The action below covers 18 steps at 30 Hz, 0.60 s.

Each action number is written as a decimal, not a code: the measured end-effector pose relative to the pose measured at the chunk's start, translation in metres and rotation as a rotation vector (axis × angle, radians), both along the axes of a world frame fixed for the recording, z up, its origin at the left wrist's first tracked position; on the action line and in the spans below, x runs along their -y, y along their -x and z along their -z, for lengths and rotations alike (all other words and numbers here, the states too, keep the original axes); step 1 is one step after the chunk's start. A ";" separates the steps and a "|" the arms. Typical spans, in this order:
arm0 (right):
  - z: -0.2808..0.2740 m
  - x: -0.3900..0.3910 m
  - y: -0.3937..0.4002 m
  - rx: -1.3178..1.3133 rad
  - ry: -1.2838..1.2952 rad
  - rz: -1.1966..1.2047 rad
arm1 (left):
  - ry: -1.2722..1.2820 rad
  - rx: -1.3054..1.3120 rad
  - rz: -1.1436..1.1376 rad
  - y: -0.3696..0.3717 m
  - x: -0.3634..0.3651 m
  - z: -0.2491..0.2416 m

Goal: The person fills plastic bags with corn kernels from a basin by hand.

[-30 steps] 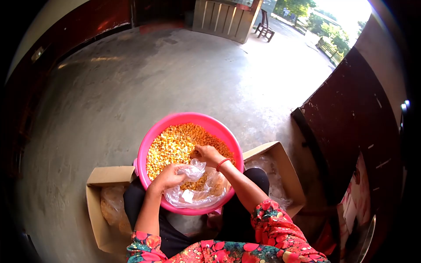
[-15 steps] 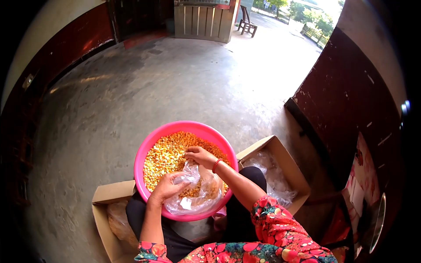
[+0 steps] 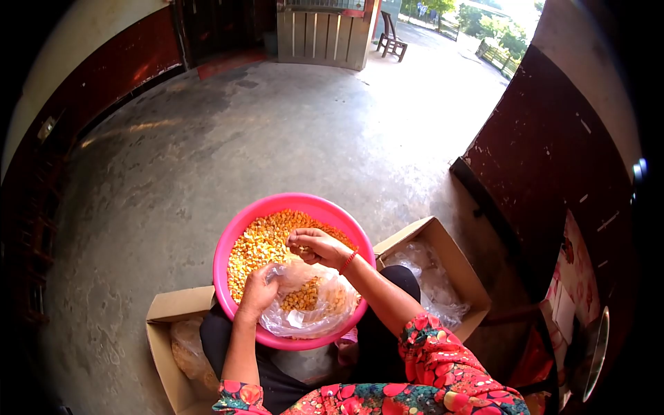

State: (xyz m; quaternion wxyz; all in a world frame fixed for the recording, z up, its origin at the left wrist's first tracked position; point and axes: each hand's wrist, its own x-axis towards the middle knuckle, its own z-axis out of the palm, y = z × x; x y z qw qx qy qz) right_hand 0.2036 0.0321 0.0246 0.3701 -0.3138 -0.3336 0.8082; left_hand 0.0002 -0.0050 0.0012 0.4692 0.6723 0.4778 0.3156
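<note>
Our left hand (image 3: 257,292) is closed on the edge of a clear plastic bag (image 3: 311,304) and holds its mouth open. The bag, partly filled with corn kernels (image 3: 266,238), lies inside the pink basin (image 3: 228,238) on our lap. Just above the bag's mouth, our right hand (image 3: 315,245) is cupped around a handful of kernels. On both sides of the basin stand open cardboard boxes (image 3: 169,311).

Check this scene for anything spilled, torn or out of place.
Nothing stands out. The corn kernels stay inside the pink basin, the left hand holds the clear plastic bag open, and the right hand carries kernels above it.
</note>
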 end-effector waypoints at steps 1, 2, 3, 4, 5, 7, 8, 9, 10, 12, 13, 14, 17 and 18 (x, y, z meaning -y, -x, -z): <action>-0.003 0.004 0.002 0.046 -0.027 -0.049 | -0.001 0.000 0.000 0.001 -0.001 0.000; -0.007 0.008 0.004 0.100 -0.081 -0.102 | 0.019 0.021 0.011 0.002 -0.002 0.000; -0.011 0.012 0.006 0.153 -0.134 -0.155 | 0.038 0.042 0.022 0.002 -0.003 0.000; -0.013 0.016 0.009 0.242 -0.137 -0.192 | 0.044 0.007 -0.026 0.001 -0.001 -0.002; -0.006 0.016 0.009 0.222 -0.201 -0.250 | 0.044 0.008 -0.025 0.002 -0.002 0.000; -0.021 0.022 0.011 0.285 -0.295 -0.341 | 0.096 0.002 -0.006 0.004 -0.005 0.007; -0.023 0.024 0.013 0.273 -0.294 -0.356 | 0.098 0.002 -0.007 0.005 -0.006 0.011; -0.020 0.025 0.014 0.271 -0.293 -0.356 | 0.089 0.006 -0.020 0.006 -0.007 0.014; -0.016 0.025 0.015 0.275 -0.347 -0.398 | 0.081 0.011 -0.033 0.006 -0.007 0.014; -0.019 0.023 0.015 0.403 -0.550 -0.499 | 0.074 -0.015 -0.046 0.005 -0.005 0.007; -0.019 0.023 0.014 0.403 -0.550 -0.499 | 0.066 -0.040 -0.058 0.003 -0.005 0.003; -0.019 0.024 0.014 0.457 -0.629 -0.525 | 0.067 -0.040 -0.058 0.003 -0.005 0.002; -0.019 0.025 0.013 0.459 -0.673 -0.569 | -0.030 -0.039 -0.053 0.003 -0.004 0.002; -0.018 0.024 0.012 0.463 -0.661 -0.571 | -0.012 -0.043 -0.049 0.003 -0.004 0.002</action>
